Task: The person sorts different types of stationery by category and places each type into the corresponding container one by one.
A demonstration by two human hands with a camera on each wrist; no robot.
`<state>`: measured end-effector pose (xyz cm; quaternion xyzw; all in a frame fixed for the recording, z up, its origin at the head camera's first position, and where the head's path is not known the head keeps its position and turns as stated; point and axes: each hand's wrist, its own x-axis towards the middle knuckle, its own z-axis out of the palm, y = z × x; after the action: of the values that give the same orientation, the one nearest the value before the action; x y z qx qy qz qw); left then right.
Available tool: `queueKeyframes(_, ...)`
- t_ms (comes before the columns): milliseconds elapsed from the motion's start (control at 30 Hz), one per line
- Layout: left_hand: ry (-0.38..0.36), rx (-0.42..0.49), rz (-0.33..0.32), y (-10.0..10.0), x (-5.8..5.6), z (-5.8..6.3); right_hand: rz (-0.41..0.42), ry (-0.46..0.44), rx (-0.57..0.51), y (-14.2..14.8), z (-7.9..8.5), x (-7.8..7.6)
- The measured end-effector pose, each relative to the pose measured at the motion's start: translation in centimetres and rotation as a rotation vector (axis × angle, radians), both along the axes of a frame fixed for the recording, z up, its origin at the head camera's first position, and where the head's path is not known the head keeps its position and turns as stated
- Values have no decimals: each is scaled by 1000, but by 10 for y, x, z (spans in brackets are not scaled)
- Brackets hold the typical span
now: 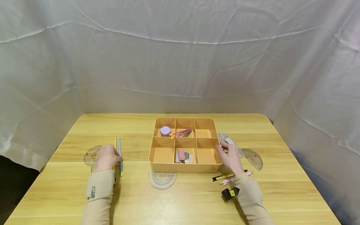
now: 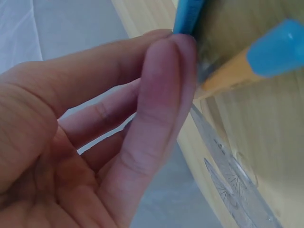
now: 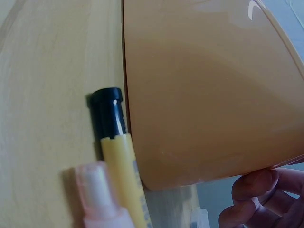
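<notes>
My left hand [image 1: 106, 157], on the left of the table, pinches a blue pencil [image 1: 119, 153] between thumb and fingertips. Beside it is a yellow-orange pencil [image 2: 228, 76] with a blue end, partly hidden by the hand in the head view. On the right, my right hand [image 1: 231, 157] touches the right wall of an orange six-compartment organizer [image 1: 184, 168] with its fingertips [image 3: 259, 183]. In the organizer lie a purple round-cornered item [image 1: 165, 130], several thin pencils [image 1: 181, 133] and a pink eraser [image 1: 181, 155] on grey and white pieces.
A clear protractor [image 1: 162, 181] lies before the organizer, another [image 1: 253, 158] at right and one [image 1: 92, 155] by my left hand. Under my right wrist are a yellow-black pen [image 1: 222, 177] and pink pen [image 1: 226, 181]. Nearby sit a black-yellow object [image 1: 230, 193] and a clear case [image 1: 225, 137].
</notes>
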<state>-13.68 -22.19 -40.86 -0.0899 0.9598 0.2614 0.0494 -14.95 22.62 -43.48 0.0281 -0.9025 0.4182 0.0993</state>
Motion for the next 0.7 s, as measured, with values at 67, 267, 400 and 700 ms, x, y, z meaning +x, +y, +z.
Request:
queueKeyframes(67, 3, 6, 5, 1, 0, -1, 2, -2, 3, 0, 0, 0)
queueKeyframes(267, 8, 20, 0, 1, 0, -2, 5, 3, 0, 1, 0, 0)
queueKeyframes(400, -16, 37, -8, 1, 0, -3, 5, 0, -3, 0, 0, 1)
queueKeyframes(700, -40, 44, -2, 0, -1, -5, 5, -7, 8, 1, 0, 0)
